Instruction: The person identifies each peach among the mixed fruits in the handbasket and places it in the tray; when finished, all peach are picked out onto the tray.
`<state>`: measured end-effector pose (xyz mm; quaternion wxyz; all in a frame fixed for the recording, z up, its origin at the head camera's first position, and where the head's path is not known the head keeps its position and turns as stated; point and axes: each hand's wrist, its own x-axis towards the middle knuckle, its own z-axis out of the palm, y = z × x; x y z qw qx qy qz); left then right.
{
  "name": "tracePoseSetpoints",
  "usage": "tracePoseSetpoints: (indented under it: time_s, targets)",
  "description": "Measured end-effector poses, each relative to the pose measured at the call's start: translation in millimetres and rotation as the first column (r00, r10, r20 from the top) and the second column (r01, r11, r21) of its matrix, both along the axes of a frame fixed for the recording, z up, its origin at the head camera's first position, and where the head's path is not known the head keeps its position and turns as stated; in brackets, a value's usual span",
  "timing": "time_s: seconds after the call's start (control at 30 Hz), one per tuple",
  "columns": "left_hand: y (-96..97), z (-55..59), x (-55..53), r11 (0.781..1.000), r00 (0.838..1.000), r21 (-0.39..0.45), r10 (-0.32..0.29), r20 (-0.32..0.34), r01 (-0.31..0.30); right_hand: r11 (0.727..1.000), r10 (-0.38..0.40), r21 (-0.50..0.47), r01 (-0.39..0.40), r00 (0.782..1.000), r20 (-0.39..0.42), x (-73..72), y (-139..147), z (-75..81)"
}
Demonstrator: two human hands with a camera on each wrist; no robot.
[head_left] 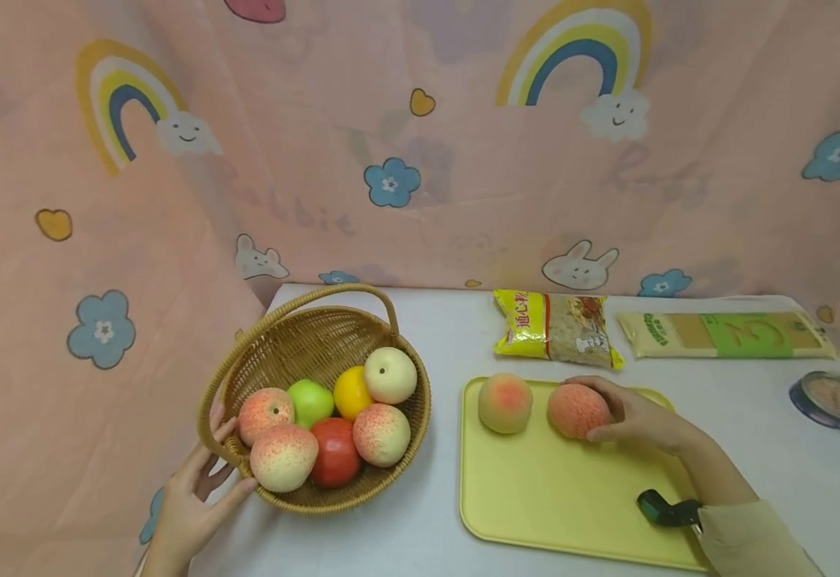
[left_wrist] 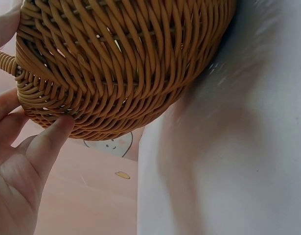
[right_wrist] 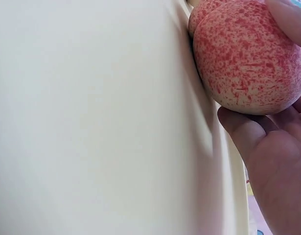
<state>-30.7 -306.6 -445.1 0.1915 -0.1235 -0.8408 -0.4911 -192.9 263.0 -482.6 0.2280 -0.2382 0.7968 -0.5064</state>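
Note:
On the left of the head view stands a wicker basket with an arched handle, tipped slightly forward. My left hand holds its left side by the base of the handle. The left wrist view shows the thumb pressed against the woven wall. Between the fingers and thumb of my right hand is a red-speckled peach, over the back part of a yellow tray. Another peach with a red blush sits left of it on the tray. In the right wrist view, the held peach overlaps the other.
Inside the basket lie several peaches, a green apple, a red fruit, an orange and a pale fruit. Behind the tray are a pasta bag and a noodle pack. A round tin sits far right.

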Motion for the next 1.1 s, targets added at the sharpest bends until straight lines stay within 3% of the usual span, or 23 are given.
tracePoseSetpoints:
  time_s: [0.13,0.27,0.4,0.57,0.7,0.83,1.1]
  targets:
    - [-0.9,-1.8,-0.9,1.000,1.000,0.015,-0.018,0.012,0.018,0.999,0.004,0.032,-0.005,1.000,0.007,1.8,0.6,1.4]
    - [-1.5,-4.5,-1.9,0.999,0.999,0.020,-0.034,-0.010,0.034,1.000,0.031,0.001,-0.031,0.998,-0.045,3.3,1.8,6.3]
    - [-1.8,-4.6,-3.9,0.999,0.999,0.011,-0.035,-0.027,0.035,0.997,0.061,-0.042,-0.066,0.993,-0.105,4.7,2.8,16.4]
    - [-2.2,-4.1,-5.6,0.999,0.999,0.023,-0.040,-0.032,0.040,0.999,0.044,-0.020,-0.047,0.987,-0.153,6.3,-4.5,34.4]
    - [-2.8,-5.1,-5.2,0.998,0.998,0.032,-0.049,-0.039,0.050,0.991,0.083,-0.083,-0.102,0.974,-0.210,5.9,-19.4,49.5]
    - [-3.1,-6.0,-3.7,0.999,0.998,0.022,-0.048,-0.047,0.049,0.966,0.152,-0.169,-0.196,0.957,-0.245,4.3,-40.7,64.2]
    - [-1.6,-5.5,-4.4,0.996,0.993,0.043,-0.073,-0.093,0.077,0.960,0.215,-0.112,-0.257,0.931,-0.296,2.7,-93.2,96.6]
